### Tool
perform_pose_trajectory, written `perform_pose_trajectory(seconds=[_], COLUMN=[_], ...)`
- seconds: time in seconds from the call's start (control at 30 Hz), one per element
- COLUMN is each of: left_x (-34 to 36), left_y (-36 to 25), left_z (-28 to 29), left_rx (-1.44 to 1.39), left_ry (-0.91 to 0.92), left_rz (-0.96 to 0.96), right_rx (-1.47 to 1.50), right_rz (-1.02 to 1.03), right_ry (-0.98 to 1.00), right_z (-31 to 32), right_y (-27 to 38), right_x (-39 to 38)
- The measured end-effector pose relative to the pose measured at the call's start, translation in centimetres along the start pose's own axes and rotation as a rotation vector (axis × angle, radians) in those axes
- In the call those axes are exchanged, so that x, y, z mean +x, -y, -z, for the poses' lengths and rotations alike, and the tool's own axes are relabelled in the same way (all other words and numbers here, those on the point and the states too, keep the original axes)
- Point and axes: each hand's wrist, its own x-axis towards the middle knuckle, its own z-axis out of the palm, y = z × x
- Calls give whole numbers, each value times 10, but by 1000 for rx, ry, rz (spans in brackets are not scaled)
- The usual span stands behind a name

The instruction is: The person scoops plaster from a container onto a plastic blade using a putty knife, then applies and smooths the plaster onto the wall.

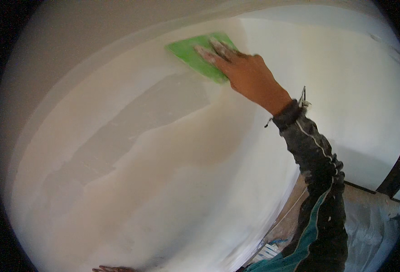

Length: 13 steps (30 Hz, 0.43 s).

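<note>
High on the pale plastered wall, my right hand presses a green sheet flat against the surface. It looks like sandpaper, roughly rectangular. My fingers lie over its right part and are whitened with dust. Below the sheet, a greyer patch runs down to the left across the lighter wall. Only the fingers of my left hand show at the bottom edge. They appear stretched out against the wall, and the rest of that hand is out of view.
A second white wall stands to the right, with a dark frame at its far side. Clear plastic sheeting covers floor at the lower right. A thin pale cord lies on the brown floor beside my dark sleeve.
</note>
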Motion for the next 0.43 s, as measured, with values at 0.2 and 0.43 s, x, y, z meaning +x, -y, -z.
perform_pose_trajectory(seconds=[0.2,0.43], left_x=[5,-2], left_y=[-4,0], left_z=[-3,-12], left_rx=[20,12], left_ry=[-21,8], left_rz=[-31,-3], right_rx=[-1,-115], right_rz=[127,-12], right_ry=[155,-92], right_z=[4,-25], right_y=[8,-25], right_x=[-69,-29])
